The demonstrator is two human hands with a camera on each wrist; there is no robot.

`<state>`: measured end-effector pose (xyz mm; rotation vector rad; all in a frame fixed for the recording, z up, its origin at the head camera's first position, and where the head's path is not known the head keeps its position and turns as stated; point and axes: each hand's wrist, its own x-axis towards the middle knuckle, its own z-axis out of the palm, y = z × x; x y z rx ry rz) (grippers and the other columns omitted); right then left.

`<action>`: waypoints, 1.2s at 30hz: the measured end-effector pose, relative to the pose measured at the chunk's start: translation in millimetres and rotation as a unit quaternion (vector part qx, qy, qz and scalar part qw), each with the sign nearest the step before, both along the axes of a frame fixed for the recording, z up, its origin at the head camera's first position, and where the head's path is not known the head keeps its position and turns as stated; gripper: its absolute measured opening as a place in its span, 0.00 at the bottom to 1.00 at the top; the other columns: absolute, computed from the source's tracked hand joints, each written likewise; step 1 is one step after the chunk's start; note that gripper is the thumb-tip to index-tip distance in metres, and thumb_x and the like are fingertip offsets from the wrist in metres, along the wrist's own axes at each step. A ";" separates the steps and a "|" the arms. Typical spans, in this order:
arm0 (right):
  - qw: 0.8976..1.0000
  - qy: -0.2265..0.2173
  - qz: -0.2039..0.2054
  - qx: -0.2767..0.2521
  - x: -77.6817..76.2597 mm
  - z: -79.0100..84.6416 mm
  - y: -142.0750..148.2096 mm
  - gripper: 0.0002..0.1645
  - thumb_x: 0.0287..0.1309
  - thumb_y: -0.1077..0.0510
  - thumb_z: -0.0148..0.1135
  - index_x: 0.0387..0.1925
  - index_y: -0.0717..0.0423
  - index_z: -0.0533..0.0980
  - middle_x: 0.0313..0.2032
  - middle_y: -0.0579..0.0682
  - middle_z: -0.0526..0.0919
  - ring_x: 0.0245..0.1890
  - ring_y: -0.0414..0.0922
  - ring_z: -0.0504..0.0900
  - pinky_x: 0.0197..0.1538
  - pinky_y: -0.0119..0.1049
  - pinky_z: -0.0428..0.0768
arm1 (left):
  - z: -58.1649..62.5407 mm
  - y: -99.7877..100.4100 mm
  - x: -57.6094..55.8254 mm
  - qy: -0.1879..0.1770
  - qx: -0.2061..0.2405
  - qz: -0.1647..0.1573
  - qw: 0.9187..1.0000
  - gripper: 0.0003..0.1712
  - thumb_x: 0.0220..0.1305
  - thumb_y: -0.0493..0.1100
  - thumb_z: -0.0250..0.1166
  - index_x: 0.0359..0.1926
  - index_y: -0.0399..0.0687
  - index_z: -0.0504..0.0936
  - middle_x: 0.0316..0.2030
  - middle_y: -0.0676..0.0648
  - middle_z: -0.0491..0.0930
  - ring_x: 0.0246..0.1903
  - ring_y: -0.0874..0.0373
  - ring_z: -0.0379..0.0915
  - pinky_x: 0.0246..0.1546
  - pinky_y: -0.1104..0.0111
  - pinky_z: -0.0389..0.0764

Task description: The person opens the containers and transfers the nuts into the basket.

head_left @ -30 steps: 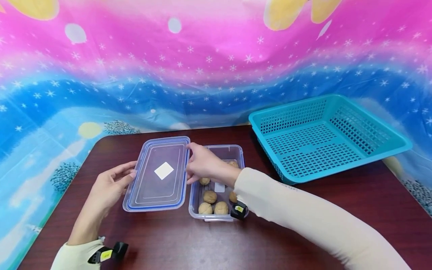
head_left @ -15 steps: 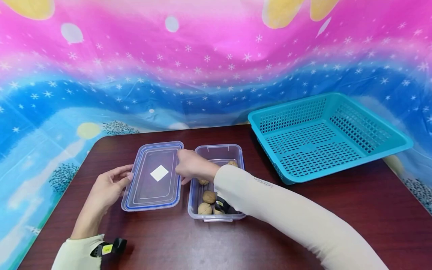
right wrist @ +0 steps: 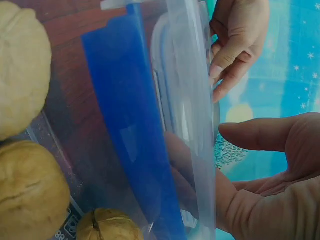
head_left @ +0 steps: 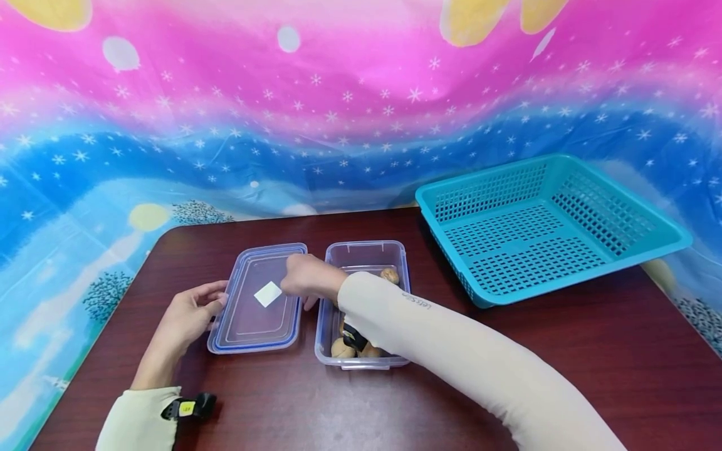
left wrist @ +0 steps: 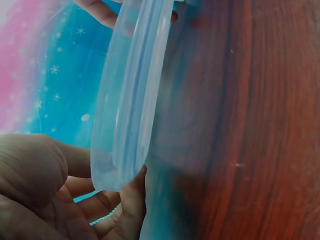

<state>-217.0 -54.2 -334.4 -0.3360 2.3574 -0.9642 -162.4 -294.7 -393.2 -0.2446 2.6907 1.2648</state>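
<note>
Dark reddish wooden table (head_left: 259, 401) stretches in front of the transparent rectangular plastic container (head_left: 363, 252), and only a narrow strip of it parts the container's left wall from the transparent, blue-edged plastic lid (head_left: 254, 327). On the right, a wedge of wood separates the container from the turquoise perforated plastic basket (head_left: 667, 233). Over the container, the cream long sleeve (head_left: 479, 354) crosses low above round tan walnuts (head_left: 343, 348), taking up the room there.

Left of the container, the lid lies between both hands: the left hand (head_left: 188, 313) pinches its far-side edge, thumb against fingers; the right hand (head_left: 310, 275) grips the edge nearest the container, fingers partly hidden.
</note>
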 end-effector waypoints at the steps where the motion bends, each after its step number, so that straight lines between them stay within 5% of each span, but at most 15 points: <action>1: 1.000 -0.001 0.001 0.001 -0.5 -0.4 -0.2 0.09 0.68 0.67 0.57 0.30 0.60 0.69 0.29 0.53 0.72 0.25 0.52 0.87 0.36 0.44 0.89 | -0.8 0.3 -0.3 0.000 -0.001 0.000 1.000 0.28 0.79 0.37 0.54 0.75 0.35 0.68 0.58 0.29 0.78 0.38 0.64 0.78 0.35 0.71 0.85; 12: 1.000 -0.001 -0.003 0.004 -1.6 -3.5 -2.1 0.06 0.64 0.68 0.58 0.32 0.60 0.70 0.28 0.51 0.69 0.29 0.55 0.90 0.35 0.44 0.89 | -4.9 3.9 -3.6 -0.001 -0.016 -0.001 1.000 0.28 0.75 0.32 0.53 0.74 0.33 0.70 0.42 0.39 0.77 0.35 0.57 0.75 0.31 0.70 0.84; 27: 0.999 -0.005 -0.016 -0.030 2.5 1.9 -0.2 0.06 0.62 0.69 0.60 0.30 0.60 0.73 0.30 0.51 0.72 0.28 0.48 0.82 0.36 0.42 0.89 | -1.7 5.8 -0.1 -0.006 -0.054 -0.001 0.999 0.28 0.76 0.37 0.55 0.73 0.32 0.69 0.47 0.33 0.80 0.38 0.53 0.80 0.35 0.67 0.87; 32: 0.998 -0.001 -0.025 -0.049 4.5 11.1 5.5 0.08 0.61 0.70 0.61 0.28 0.60 0.71 0.30 0.51 0.71 0.27 0.49 0.83 0.37 0.43 0.89 | 3.4 9.2 -0.1 0.035 -0.125 -0.011 0.992 0.28 0.75 0.42 0.58 0.70 0.31 0.73 0.50 0.30 0.82 0.43 0.44 0.81 0.42 0.57 0.83; 36: 0.998 0.003 -0.013 -0.057 7.4 17.6 12.5 0.05 0.63 0.69 0.60 0.38 0.63 0.72 0.37 0.54 0.74 0.27 0.48 0.84 0.35 0.41 0.89 | 8.1 16.3 0.0 0.070 -0.149 -0.013 0.986 0.28 0.74 0.43 0.61 0.69 0.31 0.74 0.54 0.28 0.81 0.48 0.38 0.81 0.49 0.47 0.81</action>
